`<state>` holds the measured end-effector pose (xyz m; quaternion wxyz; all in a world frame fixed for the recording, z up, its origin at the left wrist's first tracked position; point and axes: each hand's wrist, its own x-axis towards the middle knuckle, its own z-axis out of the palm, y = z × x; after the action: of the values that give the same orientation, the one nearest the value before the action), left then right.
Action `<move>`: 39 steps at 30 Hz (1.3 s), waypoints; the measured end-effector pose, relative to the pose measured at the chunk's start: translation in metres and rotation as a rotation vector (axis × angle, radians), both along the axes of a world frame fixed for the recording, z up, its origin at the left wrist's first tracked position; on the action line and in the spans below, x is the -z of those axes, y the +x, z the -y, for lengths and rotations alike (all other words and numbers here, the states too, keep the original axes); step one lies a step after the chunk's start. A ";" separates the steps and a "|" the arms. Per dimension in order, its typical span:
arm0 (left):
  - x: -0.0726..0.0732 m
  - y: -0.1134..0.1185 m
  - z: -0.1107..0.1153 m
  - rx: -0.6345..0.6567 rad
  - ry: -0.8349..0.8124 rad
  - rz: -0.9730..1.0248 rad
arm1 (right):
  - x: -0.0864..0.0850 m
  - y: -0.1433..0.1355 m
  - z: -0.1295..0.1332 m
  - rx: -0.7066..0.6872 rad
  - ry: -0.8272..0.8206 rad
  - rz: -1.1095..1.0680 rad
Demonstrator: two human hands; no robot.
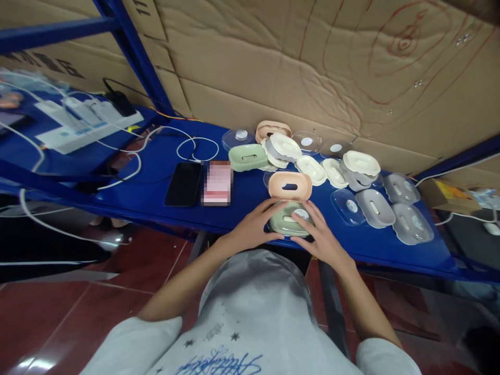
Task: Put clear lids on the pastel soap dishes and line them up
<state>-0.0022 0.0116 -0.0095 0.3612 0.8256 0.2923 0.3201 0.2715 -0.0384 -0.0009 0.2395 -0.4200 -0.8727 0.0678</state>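
Note:
A green soap box (284, 223) with a clear lid and a round white sticker sits at the front edge of the blue table, between my two hands. My left hand (255, 224) grips its left side, thumb at the near edge and fingers along the far edge. On the other side my right hand (318, 232) holds it, with fingers over the lid near the sticker. Just beyond it is a peach soap box base (289, 186). Behind that, a green base (247, 157) stands beside stacked cream and grey pieces (285, 147).
Grey soap boxes (375, 208) and a clear lid (347, 207) lie to the right. A black phone (183, 184) and a pixelated pink item (217, 182) lie left. White cables and a power strip (94, 130) are farther left. Cardboard (253, 67) walls the back.

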 end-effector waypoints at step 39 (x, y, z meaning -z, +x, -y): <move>0.000 0.001 0.001 -0.015 -0.048 0.020 | -0.006 0.010 -0.002 -0.051 -0.007 0.009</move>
<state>-0.0013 0.0107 -0.0096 0.3814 0.8111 0.3025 0.3242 0.2811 -0.0365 0.0055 0.2325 -0.3989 -0.8838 0.0751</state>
